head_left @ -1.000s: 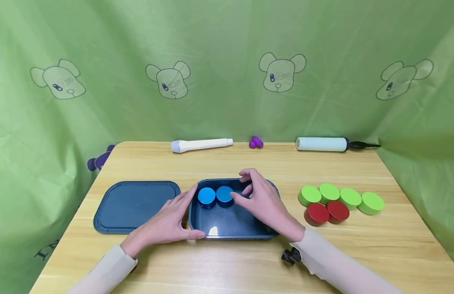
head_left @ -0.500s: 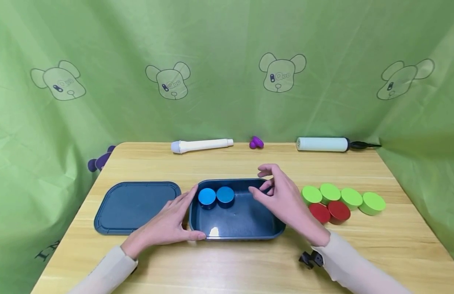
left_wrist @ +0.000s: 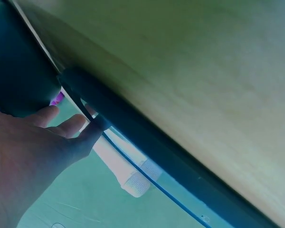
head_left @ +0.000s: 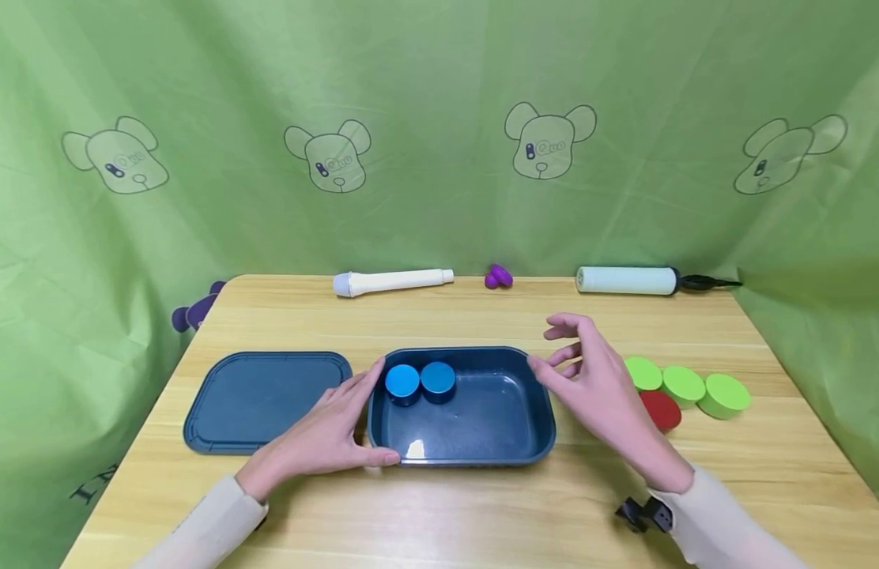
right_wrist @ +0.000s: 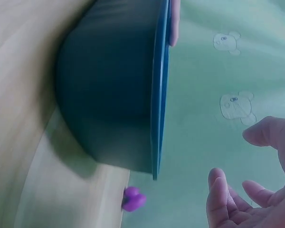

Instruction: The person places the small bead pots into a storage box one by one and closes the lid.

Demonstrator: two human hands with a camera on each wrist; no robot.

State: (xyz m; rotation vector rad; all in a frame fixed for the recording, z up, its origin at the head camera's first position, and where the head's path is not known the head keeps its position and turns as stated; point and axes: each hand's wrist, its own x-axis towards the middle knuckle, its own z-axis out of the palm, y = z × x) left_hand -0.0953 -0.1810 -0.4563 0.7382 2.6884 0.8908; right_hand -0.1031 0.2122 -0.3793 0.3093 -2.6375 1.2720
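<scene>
A dark blue rectangular box (head_left: 475, 454) stands on the table, two blue round blocks (head_left: 402, 382) side by side in its back left part. At the box's left end rests my left hand (head_left: 326, 427), thumb by the front corner and fingers stretched along the side. My right hand (head_left: 599, 387) hovers just past the box's right end, fingers loosely bent, thumb apart, nothing held. In the right wrist view, its fingers (right_wrist: 218, 194) are spaced from the thumb. Behind this hand are green round blocks (head_left: 683, 386) and a red round block (head_left: 660, 411), partly hidden.
A flat dark blue lid (head_left: 269, 399) lies left of the box. Along the back edge are a white microphone (head_left: 393, 281), a small purple object (head_left: 498, 276) and a pale hand pump (head_left: 628, 280). A green curtain (head_left: 439, 213) hangs behind the table.
My right hand has moved right, out from over the box beside the blue blocks, toward the green and red blocks, now covering some. My left hand has stayed at the box.
</scene>
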